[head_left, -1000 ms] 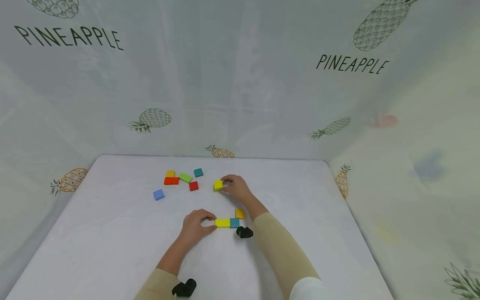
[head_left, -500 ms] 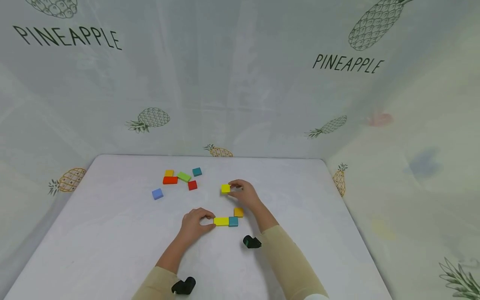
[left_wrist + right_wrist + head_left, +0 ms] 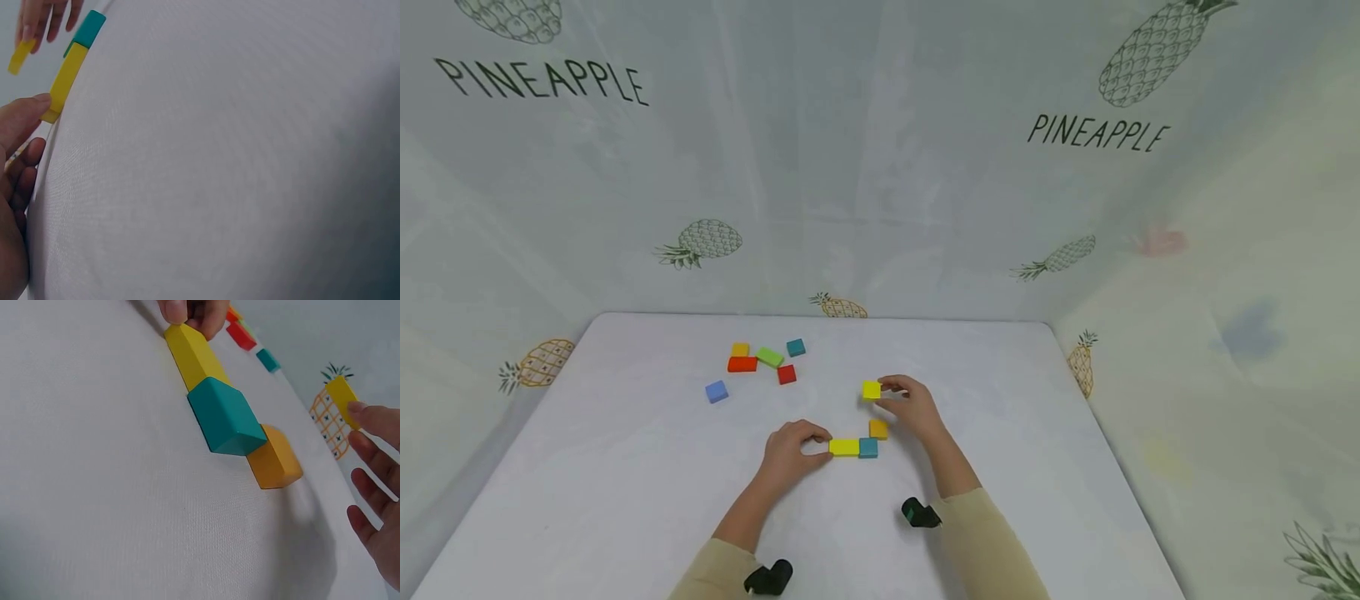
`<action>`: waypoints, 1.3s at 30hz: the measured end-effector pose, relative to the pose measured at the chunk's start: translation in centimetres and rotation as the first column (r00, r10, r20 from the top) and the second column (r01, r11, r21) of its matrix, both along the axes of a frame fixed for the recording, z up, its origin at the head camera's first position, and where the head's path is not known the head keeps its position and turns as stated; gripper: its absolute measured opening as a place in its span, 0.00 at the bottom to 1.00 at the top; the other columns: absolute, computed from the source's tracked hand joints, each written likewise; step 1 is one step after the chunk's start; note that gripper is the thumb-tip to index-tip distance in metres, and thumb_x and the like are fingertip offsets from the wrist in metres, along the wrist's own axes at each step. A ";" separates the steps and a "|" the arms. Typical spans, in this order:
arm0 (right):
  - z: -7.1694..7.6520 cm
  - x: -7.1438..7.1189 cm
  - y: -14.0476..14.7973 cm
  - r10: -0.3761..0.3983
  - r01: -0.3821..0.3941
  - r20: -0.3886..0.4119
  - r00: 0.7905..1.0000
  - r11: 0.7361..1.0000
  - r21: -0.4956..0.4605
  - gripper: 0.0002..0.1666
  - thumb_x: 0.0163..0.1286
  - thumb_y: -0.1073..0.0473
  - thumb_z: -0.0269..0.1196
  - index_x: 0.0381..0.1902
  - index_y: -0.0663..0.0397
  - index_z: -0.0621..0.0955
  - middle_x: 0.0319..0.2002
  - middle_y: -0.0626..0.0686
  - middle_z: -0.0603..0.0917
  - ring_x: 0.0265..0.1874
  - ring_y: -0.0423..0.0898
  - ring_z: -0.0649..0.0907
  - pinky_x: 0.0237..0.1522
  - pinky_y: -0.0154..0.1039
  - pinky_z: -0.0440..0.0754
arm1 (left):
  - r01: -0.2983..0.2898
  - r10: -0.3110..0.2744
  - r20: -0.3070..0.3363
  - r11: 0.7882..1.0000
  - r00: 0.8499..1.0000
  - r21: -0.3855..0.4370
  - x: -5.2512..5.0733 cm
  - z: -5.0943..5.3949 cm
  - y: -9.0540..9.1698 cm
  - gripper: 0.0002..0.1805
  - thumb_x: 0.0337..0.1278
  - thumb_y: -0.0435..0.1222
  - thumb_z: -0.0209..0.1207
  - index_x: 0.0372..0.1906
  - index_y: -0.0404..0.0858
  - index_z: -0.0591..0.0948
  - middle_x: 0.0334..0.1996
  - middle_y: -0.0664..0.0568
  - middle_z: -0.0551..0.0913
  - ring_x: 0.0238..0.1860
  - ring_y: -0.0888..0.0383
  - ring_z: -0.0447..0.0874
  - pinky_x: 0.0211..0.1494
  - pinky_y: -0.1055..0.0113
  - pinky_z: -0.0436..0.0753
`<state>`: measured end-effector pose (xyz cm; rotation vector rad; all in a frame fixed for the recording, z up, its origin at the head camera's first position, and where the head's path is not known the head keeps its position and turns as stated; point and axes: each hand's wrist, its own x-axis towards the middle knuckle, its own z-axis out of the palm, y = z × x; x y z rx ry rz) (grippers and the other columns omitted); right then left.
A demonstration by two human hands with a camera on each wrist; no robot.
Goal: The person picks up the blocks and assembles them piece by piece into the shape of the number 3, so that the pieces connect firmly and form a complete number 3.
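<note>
My left hand (image 3: 792,457) pinches the left end of a long yellow block (image 3: 844,448) lying on the table. Against that block's right end sits a teal block (image 3: 868,448), and an orange block (image 3: 878,429) lies behind the teal one, touching its corner in the right wrist view. Between thumb and fingertips my right hand (image 3: 913,406) holds a small yellow block (image 3: 871,391), raised off the table beyond the orange block. The right wrist view shows this yellow block (image 3: 342,400) at the thumb tip, with the other fingers spread apart.
Farther back on the left lie loose blocks: an orange one (image 3: 741,349), a long red one (image 3: 742,364), a green one (image 3: 770,357), a small red one (image 3: 786,374), a teal one (image 3: 796,347) and a blue one (image 3: 717,392). A pineapple-print curtain (image 3: 880,167) hangs behind the white table (image 3: 587,500).
My right hand has carried the small yellow block rightward and toward me, from beside the loose blocks to just behind the orange block. The left hand keeps its place on the long yellow block.
</note>
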<state>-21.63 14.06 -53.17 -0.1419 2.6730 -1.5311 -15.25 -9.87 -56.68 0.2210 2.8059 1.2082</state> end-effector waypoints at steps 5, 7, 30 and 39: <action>0.1 1.4 0.8 -0.035 0.035 0.002 0.999 0.999 -0.030 0.19 0.62 0.60 0.70 0.52 0.50 0.83 0.46 0.47 0.84 0.51 0.50 0.77 0.59 0.50 0.70 | -0.003 0.003 0.002 1.000 1.000 -0.008 0.1 0.1 0.1 0.13 0.49 0.40 0.73 0.42 0.52 0.85 0.35 0.65 0.79 0.45 0.57 0.73 0.53 0.54 0.68; 0.0 1.9 1.1 -0.045 0.045 0.009 0.999 0.998 -0.045 0.19 0.61 0.60 0.70 0.52 0.49 0.83 0.45 0.47 0.84 0.51 0.50 0.77 0.59 0.50 0.70 | -0.002 0.002 -0.004 1.000 1.000 -0.010 0.1 0.2 0.0 0.14 0.48 0.40 0.73 0.42 0.51 0.85 0.35 0.64 0.79 0.45 0.57 0.74 0.52 0.53 0.69; -1.2 7.4 2.4 -0.054 0.058 0.083 0.995 0.997 -0.052 0.20 0.60 0.61 0.71 0.51 0.48 0.83 0.45 0.46 0.83 0.48 0.48 0.78 0.54 0.48 0.75 | 0.020 -0.020 -0.022 1.000 1.000 -0.006 0.1 -0.2 -0.1 0.14 0.49 0.41 0.72 0.42 0.52 0.84 0.36 0.66 0.79 0.46 0.57 0.73 0.54 0.53 0.68; -1.6 8.5 2.5 -0.013 0.017 0.080 0.997 0.999 -0.050 0.19 0.60 0.62 0.71 0.51 0.49 0.83 0.43 0.47 0.82 0.44 0.48 0.77 0.49 0.44 0.77 | 0.018 -0.018 -0.026 1.000 0.999 -0.006 0.1 -0.2 -0.2 0.13 0.49 0.41 0.72 0.42 0.52 0.84 0.35 0.66 0.78 0.46 0.57 0.73 0.53 0.54 0.67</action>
